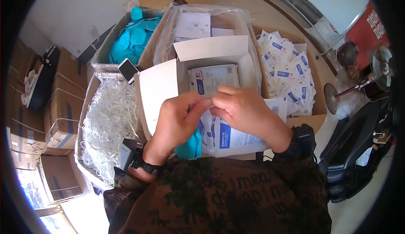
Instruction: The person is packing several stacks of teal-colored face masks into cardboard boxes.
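My hands meet close in front of my chest: the left hand (177, 122) and the right hand (244, 111) bring their fingertips together, pinching the top edge of a white sachet (230, 137) with blue print that hangs between them, above my lap. I judge it light, thin and floppy, likely a bit slick, so the sealed edge is the place to grip it. A teal piece (190, 146) peeks out just below my left palm. Beyond the hands stands a small open white carton (211, 56) with another sachet lying inside. To its left a box of white shredded filler (107, 120) carries a phone (128, 70) on its rim; further back sit teal items (135, 39), and to the right a box heaped with sachets (291, 75).
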The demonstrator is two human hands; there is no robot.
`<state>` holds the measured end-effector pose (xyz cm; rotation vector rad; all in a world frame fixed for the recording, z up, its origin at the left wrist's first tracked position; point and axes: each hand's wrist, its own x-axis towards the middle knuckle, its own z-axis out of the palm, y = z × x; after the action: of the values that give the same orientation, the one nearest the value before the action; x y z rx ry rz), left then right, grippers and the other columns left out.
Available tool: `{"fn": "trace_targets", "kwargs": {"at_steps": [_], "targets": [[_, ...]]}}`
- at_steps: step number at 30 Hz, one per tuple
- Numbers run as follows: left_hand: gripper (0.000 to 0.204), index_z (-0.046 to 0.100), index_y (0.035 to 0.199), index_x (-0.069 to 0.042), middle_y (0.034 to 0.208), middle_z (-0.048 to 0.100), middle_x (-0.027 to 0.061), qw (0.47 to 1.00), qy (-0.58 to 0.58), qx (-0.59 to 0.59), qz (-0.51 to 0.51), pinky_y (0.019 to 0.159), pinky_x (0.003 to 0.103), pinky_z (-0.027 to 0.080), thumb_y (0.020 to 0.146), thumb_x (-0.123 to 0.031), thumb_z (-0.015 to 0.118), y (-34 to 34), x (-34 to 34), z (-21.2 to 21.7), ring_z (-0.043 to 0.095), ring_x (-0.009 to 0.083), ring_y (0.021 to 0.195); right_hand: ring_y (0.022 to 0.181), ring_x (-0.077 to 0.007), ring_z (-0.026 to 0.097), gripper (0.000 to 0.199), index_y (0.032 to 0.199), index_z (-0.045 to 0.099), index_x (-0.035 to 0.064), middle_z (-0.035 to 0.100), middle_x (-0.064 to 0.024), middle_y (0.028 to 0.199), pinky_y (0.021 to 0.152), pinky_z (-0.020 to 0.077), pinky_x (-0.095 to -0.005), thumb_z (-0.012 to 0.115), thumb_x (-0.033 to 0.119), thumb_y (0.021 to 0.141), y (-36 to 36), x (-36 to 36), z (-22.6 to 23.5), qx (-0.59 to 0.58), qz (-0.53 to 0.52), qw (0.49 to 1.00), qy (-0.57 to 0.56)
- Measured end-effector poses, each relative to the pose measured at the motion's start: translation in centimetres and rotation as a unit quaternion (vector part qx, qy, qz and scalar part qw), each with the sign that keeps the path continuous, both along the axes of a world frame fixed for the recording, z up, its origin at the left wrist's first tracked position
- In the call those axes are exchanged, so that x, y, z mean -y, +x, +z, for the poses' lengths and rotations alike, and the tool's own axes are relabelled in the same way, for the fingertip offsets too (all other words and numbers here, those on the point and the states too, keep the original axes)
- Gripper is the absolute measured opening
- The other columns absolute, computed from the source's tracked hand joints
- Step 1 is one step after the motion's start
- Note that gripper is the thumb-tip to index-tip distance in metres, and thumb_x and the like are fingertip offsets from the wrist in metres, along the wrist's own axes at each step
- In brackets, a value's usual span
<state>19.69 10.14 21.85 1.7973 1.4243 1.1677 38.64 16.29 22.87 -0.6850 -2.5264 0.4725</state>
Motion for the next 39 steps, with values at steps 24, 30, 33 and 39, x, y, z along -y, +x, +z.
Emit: {"fn": "trace_targets", "kwargs": {"at_steps": [24,30,33,39], "targets": [[0.033,0.067,0.105,-0.003,0.106,0.065,0.0132,0.978,0.139,-0.156,0.001,0.074,0.034,0.052,0.074,-0.009,0.076,-3.5,1.5,1.9,0.067,0.0275,0.09,0.06,-0.0213,0.059,0.015,0.085,0.066,0.0031,0.056,-0.0069,0.075,0.051,0.0462,-0.0306,0.072,-0.003,0.073,1.6,3.1,2.7,-0.087,-0.012,0.994,0.061],[0.042,0.061,0.108,-0.006,0.09,0.066,0.0074,0.995,-0.038,-0.043,-0.085,0.064,0.029,0.05,0.072,-0.015,0.08,-2.4,2.0,1.0,0.065,0.0207,0.075,0.062,-0.0212,0.061,0.018,0.085,0.067,0.0042,0.058,-0.0055,0.076,0.052,0.0472,-0.0309,0.074,-0.003,0.07,0.5,3.4,2.7,-0.106,0.045,0.992,0.047],[0.046,0.057,0.114,-0.006,0.087,0.065,0.0054,0.984,-0.086,0.109,-0.11,0.06,0.024,0.043,0.075,-0.014,0.08,-3.7,1.8,-1.2,0.055,0.0126,0.067,0.063,-0.0218,0.061,0.02,0.085,0.067,0.0044,0.059,-0.006,0.077,0.051,0.0468,-0.0306,0.076,-0.002,0.068,1.1,3.1,2.8,-0.108,0.06,0.992,0.002],[0.013,0.068,0.092,-0.003,0.084,0.063,-0.0006,0.995,0.023,-0.042,-0.084,0.064,0.024,0.045,0.081,-0.008,0.073,-2.6,1.8,-1.1,0.058,0.0092,0.072,0.064,-0.0229,0.059,0.014,0.082,0.063,0.0063,0.054,-0.006,0.075,0.054,0.046,-0.0336,0.072,0.003,0.073,0.0,3.6,3.5,-0.096,0.085,0.992,-0.024]]}}
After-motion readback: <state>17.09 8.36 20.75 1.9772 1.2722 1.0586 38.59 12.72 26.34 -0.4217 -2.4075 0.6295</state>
